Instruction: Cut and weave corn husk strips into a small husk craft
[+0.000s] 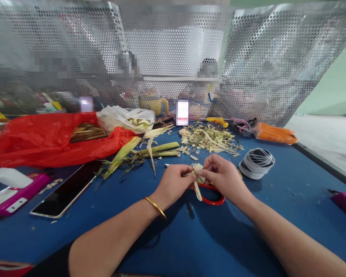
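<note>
Between my two hands is a small piece of pale corn husk (198,192), with a strip hanging down from the fingers. My left hand (174,181), with a gold bangle above the wrist, pinches it from the left. My right hand (223,177) pinches its other side, thumb and index finger close to the left thumb. Red-handled scissors (214,202) lie on the table just under the hands, partly hidden by them. Right of my right hand stands a wound roll of white cord (256,163).
Beyond the hands lie husk scraps (210,138) and corn husks with stalks (161,148). To the left are a red plastic bag (46,134), a dark phone (67,190) and a purple device (20,192). An orange packet (275,133) sits right, before a perforated metal screen (178,42).
</note>
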`<action>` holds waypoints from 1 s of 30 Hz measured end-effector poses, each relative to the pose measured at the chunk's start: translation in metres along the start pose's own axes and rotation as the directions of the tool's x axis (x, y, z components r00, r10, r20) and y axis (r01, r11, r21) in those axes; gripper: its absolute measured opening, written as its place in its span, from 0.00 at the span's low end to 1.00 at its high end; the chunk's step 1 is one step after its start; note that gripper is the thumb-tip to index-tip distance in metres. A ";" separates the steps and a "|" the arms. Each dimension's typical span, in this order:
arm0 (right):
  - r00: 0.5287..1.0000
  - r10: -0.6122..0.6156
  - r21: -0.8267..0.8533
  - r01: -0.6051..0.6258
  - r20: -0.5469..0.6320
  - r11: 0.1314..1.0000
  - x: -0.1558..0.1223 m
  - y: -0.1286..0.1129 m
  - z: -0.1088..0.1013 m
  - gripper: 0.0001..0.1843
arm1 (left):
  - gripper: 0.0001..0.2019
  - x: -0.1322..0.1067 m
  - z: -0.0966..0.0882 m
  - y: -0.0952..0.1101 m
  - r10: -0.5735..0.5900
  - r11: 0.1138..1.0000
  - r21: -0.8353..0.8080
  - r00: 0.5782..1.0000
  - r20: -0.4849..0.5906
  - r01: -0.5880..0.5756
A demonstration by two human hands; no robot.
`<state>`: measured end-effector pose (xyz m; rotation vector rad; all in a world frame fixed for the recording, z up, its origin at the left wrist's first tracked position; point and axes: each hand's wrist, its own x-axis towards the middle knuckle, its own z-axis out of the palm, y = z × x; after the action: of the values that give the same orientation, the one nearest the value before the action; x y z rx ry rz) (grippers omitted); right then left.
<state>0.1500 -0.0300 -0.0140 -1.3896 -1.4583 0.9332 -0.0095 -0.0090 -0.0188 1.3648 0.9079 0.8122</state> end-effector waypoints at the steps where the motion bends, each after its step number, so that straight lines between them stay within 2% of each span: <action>1: 1.000 -0.012 -0.015 0.012 -0.005 1.000 -0.001 -0.001 0.000 0.11 | 0.06 0.000 0.000 0.000 0.001 1.000 0.008 1.000 0.010 -0.001; 9: 0.995 -0.025 -0.184 0.042 0.091 0.982 -0.001 -0.007 -0.004 0.14 | 0.07 0.000 -0.002 -0.003 -0.023 0.996 0.093 0.993 0.117 0.012; 15: 0.997 0.033 -0.015 -0.032 0.075 0.999 -0.001 -0.008 -0.005 0.11 | 0.06 -0.004 -0.001 0.001 -0.090 0.995 0.052 0.970 0.225 0.080; 17: 0.998 0.059 0.058 -0.061 0.030 0.996 -0.001 -0.009 -0.004 0.12 | 0.06 -0.004 -0.003 0.002 -0.099 0.995 0.050 0.952 0.291 0.089; 21: 0.991 0.078 0.135 -0.063 -0.113 0.989 -0.001 -0.011 -0.002 0.12 | 0.08 -0.004 -0.005 0.004 -0.185 0.982 0.040 0.902 0.389 0.184; 26: 0.985 0.096 0.178 -0.071 -0.141 0.982 0.000 -0.008 -0.002 0.12 | 0.11 -0.004 -0.007 0.008 -0.179 0.982 0.027 0.880 0.441 0.187; 30: 0.984 0.059 0.112 -0.040 -0.168 0.993 0.001 -0.003 0.001 0.12 | 0.15 -0.006 -0.007 0.010 -0.193 0.977 0.001 0.878 0.439 0.214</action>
<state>0.1480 -0.0290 -0.0114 -1.3954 -1.2328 0.8877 -0.0178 -0.0103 -0.0081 1.3114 0.6566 0.3383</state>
